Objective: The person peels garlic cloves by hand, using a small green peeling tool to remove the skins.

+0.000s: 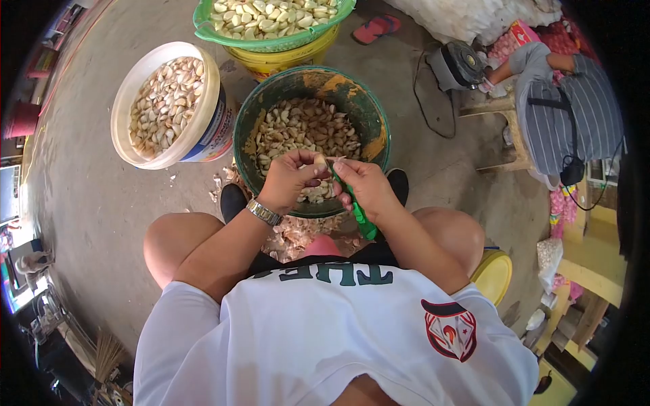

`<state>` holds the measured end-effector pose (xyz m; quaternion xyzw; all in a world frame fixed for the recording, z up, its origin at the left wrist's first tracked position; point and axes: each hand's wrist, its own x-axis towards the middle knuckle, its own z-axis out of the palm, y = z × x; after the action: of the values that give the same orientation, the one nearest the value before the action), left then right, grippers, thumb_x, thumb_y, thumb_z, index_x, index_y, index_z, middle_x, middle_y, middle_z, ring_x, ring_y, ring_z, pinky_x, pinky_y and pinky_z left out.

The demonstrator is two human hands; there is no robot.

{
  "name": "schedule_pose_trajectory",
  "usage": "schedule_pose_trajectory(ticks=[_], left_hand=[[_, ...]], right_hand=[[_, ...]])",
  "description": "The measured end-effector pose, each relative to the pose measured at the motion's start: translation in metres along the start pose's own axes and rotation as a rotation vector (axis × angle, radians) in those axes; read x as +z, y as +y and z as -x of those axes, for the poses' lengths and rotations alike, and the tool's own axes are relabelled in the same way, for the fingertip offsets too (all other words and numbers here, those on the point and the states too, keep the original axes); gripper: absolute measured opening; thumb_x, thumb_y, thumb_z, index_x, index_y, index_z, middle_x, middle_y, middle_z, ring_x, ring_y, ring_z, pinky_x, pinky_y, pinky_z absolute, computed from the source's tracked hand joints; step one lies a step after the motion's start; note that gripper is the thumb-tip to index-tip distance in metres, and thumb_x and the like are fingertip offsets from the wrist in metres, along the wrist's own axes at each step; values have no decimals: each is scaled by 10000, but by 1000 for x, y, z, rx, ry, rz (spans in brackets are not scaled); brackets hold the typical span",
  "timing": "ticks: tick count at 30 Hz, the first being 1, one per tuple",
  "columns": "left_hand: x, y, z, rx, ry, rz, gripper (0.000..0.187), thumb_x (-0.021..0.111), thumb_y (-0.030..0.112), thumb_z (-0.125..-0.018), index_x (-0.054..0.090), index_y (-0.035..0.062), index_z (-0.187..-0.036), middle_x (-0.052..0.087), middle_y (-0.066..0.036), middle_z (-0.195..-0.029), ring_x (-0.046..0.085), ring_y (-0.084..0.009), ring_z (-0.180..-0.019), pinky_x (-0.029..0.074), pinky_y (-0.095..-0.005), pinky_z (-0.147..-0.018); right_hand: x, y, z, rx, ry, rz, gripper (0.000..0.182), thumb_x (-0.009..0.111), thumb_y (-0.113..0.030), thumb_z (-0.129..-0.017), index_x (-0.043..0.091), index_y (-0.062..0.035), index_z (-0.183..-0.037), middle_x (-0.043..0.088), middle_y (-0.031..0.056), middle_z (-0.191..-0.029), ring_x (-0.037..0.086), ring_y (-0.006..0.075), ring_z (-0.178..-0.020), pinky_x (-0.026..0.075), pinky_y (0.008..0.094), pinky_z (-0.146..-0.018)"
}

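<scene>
My left hand (294, 178), with a metal watch (264, 212) on its wrist, pinches a pale garlic clove (321, 161) between thumb and fingers. Beside it, my right hand (365, 186) is closed around a knife with a green handle (364, 222); its blade is mostly hidden by the fingers. The two hands nearly meet above the near half of a dark green tub (244, 139). Inside that tub lie many garlic cloves (305, 128), some pale and some with brownish skin.
To the left stands a white bucket (122, 128) of unpeeled cloves. A green basket (271, 46) of peeled cloves rests on a yellow bucket (261, 66). Skins (298, 233) litter the floor between my feet. At right, another person (569, 111) sits near a grey appliance (460, 65) with a cord.
</scene>
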<state>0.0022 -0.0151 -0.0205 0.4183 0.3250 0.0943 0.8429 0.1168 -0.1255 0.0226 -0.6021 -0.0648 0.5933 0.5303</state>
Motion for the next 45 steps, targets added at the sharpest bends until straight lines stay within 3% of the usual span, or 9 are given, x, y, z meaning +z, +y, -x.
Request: schedule_pose_trajectory(ticks=[4, 7, 13, 19, 25, 34, 40, 43, 45], left_hand=[[-1, 2, -4, -41, -74, 141, 172, 564, 76, -768, 518, 13, -921, 570, -45, -833, 557, -128, -720, 451, -237, -635], [-4, -4, -7, -24, -75, 147, 189, 555, 74, -770, 514, 10, -943, 567, -55, -855, 549, -130, -722, 451, -248, -649], [-3, 5, -4, -29, -95, 252, 163, 494, 88, -806, 511, 6, -946, 571, -55, -840, 563, -141, -716, 462, -232, -640], [-5, 5, -6, -5, -86, 349, 196, 473, 96, -814, 502, 6, -985, 561, -73, -888, 546, -147, -779, 451, -262, -700], [-2, 5, -5, -27, -49, 307, 187, 477, 105, -815, 508, 8, -973, 571, -64, -867, 550, -135, -764, 448, -248, -692], [-3, 3, -4, -70, -114, 327, 191, 486, 67, -807, 505, 0, -986, 566, -61, -890, 551, -146, -796, 443, -244, -718], [-1, 7, -5, -53, -158, 322, 233, 482, 69, -812, 488, -1, -1035, 559, -67, -894, 541, -142, -800, 442, -259, -722], [3, 8, -4, -68, -100, 246, 260, 500, 64, -801, 485, 13, -1056, 560, -57, -899, 543, -139, -797, 450, -262, -705], [3, 10, -2, -105, -36, 154, 272, 514, 63, -793, 486, 21, -1060, 560, -49, -904, 545, -135, -792, 455, -257, -683]], right_hand=[[-1, 2, -1, -12, -3, -51, 260, 486, -211, -831, 551, -16, -990, 465, 15, -540, 406, 70, -408, 324, 201, -354], [-1, 9, -4, -126, 3, 190, 262, 491, -243, -834, 530, -16, -960, 477, 18, -583, 397, 71, -424, 324, 194, -370], [-7, 4, -6, -126, 133, 5, 256, 477, -245, -842, 525, -9, -929, 484, 27, -589, 409, 70, -425, 329, 200, -368], [2, 9, -2, -235, -2, 75, 347, 437, -233, -859, 448, -41, -1148, 475, 27, -571, 408, 71, -413, 335, 197, -358], [2, 8, -3, -262, -60, 212, 366, 430, -223, -864, 408, -79, -1199, 469, 11, -562, 406, 58, -411, 340, 195, -370], [-2, 12, -7, -312, 17, 301, 312, 478, -213, -843, 501, -62, -1115, 457, -5, -548, 401, 55, -424, 340, 189, -389], [-4, 6, -3, -79, -10, -77, 260, 505, -196, -824, 557, -15, -1004, 459, -3, -542, 382, 50, -425, 322, 195, -389], [-1, 18, -9, -441, 49, 319, 231, 503, -195, -825, 567, 8, -914, 465, 8, -525, 393, 56, -409, 307, 198, -356], [-2, 20, -7, -348, 31, 227, 221, 497, -194, -828, 562, 6, -897, 462, 9, -514, 399, 59, -406, 304, 198, -346]])
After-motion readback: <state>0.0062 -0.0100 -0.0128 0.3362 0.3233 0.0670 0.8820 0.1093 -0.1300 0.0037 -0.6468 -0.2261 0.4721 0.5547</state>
